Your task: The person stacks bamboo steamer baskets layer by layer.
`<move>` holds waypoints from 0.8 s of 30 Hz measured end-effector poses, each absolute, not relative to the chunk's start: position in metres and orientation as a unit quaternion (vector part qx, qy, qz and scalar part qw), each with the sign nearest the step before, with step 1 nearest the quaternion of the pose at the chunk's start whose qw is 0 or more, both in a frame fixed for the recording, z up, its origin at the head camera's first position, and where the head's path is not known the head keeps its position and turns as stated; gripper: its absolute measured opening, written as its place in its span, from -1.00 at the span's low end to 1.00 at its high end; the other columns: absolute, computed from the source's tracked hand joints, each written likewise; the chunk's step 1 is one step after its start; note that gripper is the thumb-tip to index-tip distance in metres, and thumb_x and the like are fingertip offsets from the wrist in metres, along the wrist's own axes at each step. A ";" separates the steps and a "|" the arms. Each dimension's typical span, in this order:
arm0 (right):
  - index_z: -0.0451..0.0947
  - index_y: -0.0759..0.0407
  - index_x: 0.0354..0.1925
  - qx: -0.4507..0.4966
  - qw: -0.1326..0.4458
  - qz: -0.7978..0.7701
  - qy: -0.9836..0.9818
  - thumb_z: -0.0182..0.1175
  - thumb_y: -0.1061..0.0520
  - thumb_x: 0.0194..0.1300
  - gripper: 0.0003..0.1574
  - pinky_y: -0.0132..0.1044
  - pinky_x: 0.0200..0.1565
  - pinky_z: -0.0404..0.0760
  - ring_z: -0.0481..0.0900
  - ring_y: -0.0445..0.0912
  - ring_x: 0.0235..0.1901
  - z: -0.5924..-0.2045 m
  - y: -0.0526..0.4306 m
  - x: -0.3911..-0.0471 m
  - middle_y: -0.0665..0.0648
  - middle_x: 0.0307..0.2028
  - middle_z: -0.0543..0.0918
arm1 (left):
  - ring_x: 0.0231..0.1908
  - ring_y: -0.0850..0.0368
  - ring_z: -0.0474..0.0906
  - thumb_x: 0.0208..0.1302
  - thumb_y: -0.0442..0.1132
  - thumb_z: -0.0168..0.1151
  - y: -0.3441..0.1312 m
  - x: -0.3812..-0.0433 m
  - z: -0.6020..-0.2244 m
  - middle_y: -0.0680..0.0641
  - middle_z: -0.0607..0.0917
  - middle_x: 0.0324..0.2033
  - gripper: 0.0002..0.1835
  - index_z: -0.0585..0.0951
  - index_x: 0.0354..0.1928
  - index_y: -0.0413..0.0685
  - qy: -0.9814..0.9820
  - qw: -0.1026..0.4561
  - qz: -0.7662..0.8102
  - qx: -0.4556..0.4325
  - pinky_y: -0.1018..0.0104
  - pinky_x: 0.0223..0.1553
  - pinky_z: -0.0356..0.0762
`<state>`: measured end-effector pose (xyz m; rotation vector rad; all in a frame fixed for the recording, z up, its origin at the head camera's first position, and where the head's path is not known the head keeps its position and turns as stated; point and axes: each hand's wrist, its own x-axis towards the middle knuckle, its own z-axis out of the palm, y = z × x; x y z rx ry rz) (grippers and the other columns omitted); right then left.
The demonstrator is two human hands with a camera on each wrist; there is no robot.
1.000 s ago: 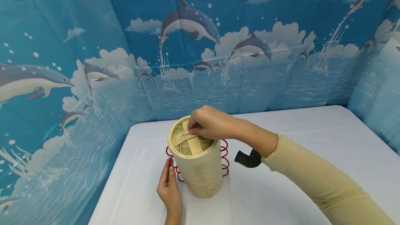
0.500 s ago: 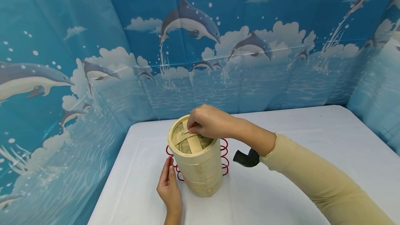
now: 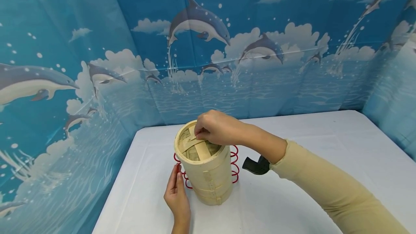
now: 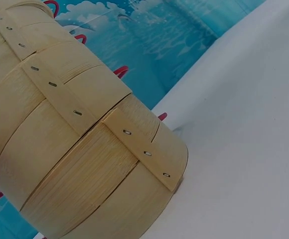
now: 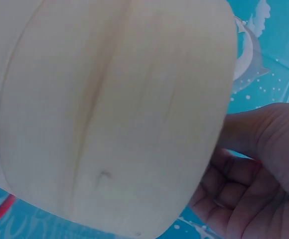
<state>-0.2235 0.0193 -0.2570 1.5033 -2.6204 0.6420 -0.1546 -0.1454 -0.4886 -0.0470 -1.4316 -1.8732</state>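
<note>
A tall stack of round bamboo steamers (image 3: pixel 211 183) stands upright on the white table, topped by a woven lid (image 3: pixel 202 150) with crossed bamboo strips. My right hand (image 3: pixel 219 127) reaches over from the right and grips the strip at the lid's middle; in the right wrist view its curled fingers show beyond the rim. Red wire loops (image 3: pixel 234 163) stick out on both sides of the stack. At the left side, my left hand (image 3: pixel 178 196) pinches one of these loops between thumb and fingers. The left wrist view shows stapled bamboo bands (image 4: pixel 84 149) but not the hand.
A white cloth covers the table (image 3: pixel 292 198). Behind it and along both sides hangs a blue curtain (image 3: pixel 208 93) printed with dolphins and clouds. A black curved piece (image 3: pixel 256 165) juts out beside the right sleeve's cuff (image 3: pixel 282 154).
</note>
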 end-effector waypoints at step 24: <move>0.66 0.16 -0.35 0.478 0.045 0.244 -0.842 0.23 0.22 0.21 -0.93 -0.46 -0.43 0.48 0.45 -0.26 -0.43 -0.261 0.028 -0.224 -0.06 -0.42 0.56 | 0.05 0.08 0.48 0.30 -0.53 -0.01 -0.144 -0.155 -0.489 -0.35 0.52 0.01 -0.69 0.43 0.06 -0.54 -0.560 0.389 -0.731 -0.010 0.35 0.03 0.41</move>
